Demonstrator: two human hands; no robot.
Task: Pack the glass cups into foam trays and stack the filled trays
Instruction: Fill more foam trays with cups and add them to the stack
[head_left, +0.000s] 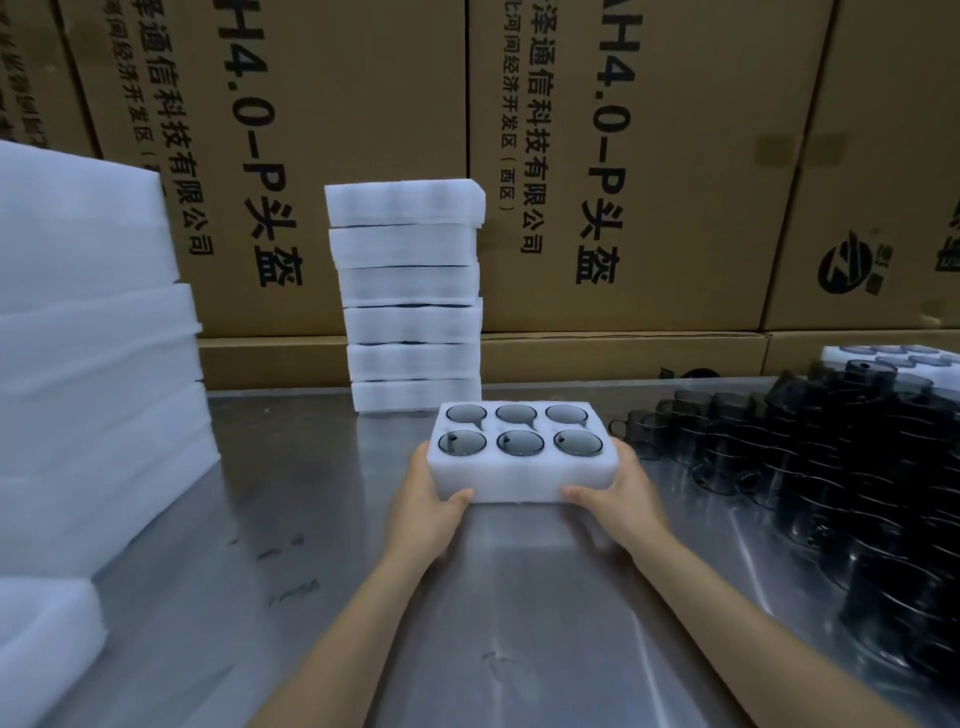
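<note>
While gripping full tray (522, 470) with both hands (427, 493) (621, 491), could tip leaning far stack (410, 296) on landing.

I see my left hand (426, 499) and right hand (621, 493) gripping the ends of a foam tray (519, 475) with six glass cups (519, 443) seated in it. Behind it on the bench (311, 519) stands a stack of trays (410, 296); loose dark cups (831, 467) crowd the right.
</note>
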